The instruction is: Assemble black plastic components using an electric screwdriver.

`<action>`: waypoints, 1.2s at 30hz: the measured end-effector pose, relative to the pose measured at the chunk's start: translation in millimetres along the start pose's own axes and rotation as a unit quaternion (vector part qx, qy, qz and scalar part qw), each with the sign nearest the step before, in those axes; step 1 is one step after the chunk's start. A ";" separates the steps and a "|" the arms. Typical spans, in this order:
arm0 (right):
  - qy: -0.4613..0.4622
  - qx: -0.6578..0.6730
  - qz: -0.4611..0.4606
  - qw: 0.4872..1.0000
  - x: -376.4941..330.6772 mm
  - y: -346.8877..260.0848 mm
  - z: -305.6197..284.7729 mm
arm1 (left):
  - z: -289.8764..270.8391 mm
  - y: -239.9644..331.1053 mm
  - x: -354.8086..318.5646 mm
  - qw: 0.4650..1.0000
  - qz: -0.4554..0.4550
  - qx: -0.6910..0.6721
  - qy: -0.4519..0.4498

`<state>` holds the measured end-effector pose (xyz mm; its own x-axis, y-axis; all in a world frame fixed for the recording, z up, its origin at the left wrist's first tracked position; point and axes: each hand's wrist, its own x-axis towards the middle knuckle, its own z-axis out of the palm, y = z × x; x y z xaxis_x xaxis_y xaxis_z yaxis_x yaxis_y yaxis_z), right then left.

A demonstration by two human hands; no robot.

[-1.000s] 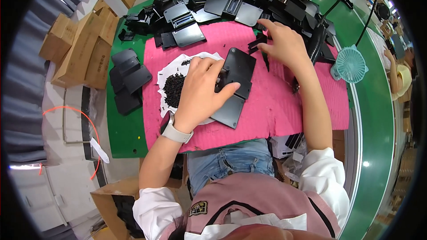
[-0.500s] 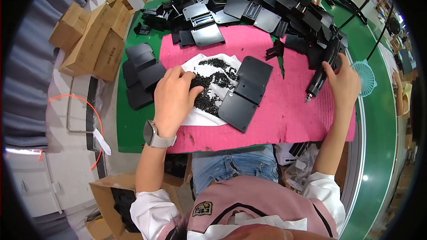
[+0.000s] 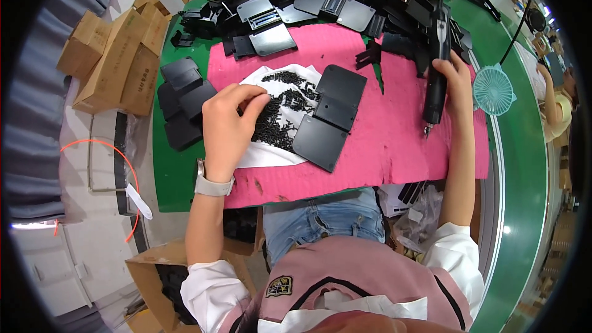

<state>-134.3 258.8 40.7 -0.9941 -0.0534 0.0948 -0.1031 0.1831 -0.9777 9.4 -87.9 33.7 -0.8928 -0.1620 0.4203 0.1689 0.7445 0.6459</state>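
Note:
My left hand (image 3: 229,120) is closed in a pinch, thumb against fingertips, over a heap of small black screws (image 3: 271,129). Whatever sits between those fingertips is too small to make out. The screws lie on a white cloth (image 3: 265,157). Overlapping the cloth's right side is a black hinged plate piece (image 3: 339,102), lying flat as two joined panels. At the right, my right hand (image 3: 453,80) wraps round a black electric screwdriver (image 3: 436,80). Its bit points down toward the pink mat, apart from the plate piece.
A pink foam mat (image 3: 394,142) covers part of the green table (image 3: 169,179). Black plastic parts (image 3: 271,40) pile along the far edge; more black plates (image 3: 188,98) stack at the left. A small turquoise fan (image 3: 493,89) stands right. Cardboard boxes (image 3: 108,68) are beyond the table's left side.
My left thumb and fingers have come together in a pinch and lifted slightly from the screws. My right hand has brought the screwdriver more upright.

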 end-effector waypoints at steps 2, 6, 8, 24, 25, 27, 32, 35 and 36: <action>-0.067 0.112 -0.021 0.991 -7.8 -24.8 10.5 | 4.4 4.1 1.4 0.981 -0.075 -0.168 -0.055; -0.226 0.296 -0.104 0.922 -15.5 -70.8 41.5 | 22.9 27.9 15.3 0.921 -0.095 -0.359 -0.121; -0.266 0.308 -0.149 0.901 -24.2 -96.0 63.6 | 31.5 39.1 22.8 0.907 -0.099 -0.389 -0.127; -0.313 0.482 -0.338 0.745 -30.4 -79.9 86.0 | 42.0 42.4 3.8 0.805 -0.190 -0.538 -0.165; -0.314 0.481 -0.339 0.745 -30.3 -78.8 86.0 | 42.1 44.2 3.7 0.811 -0.187 -0.529 -0.170; -0.317 0.479 -0.342 0.743 -30.6 -76.7 85.9 | 44.1 43.4 3.0 0.813 -0.188 -0.527 -0.163; -0.309 0.483 -0.340 0.745 -34.3 -75.0 88.0 | 41.2 43.3 4.1 0.812 -0.190 -0.527 -0.161; -0.317 0.479 -0.350 0.740 -33.3 -74.5 87.4 | 40.5 43.5 3.6 0.812 -0.195 -0.525 -0.164; -0.317 0.480 -0.350 0.740 -33.3 -74.6 87.5 | 40.5 43.4 3.6 0.812 -0.195 -0.525 -0.163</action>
<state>-90.5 161.0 94.1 -0.4612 -0.3111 0.8310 -0.2099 -0.8717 -0.4428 -3.4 -29.9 37.4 -0.9981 0.0549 -0.0272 -0.0430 -0.3129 0.9488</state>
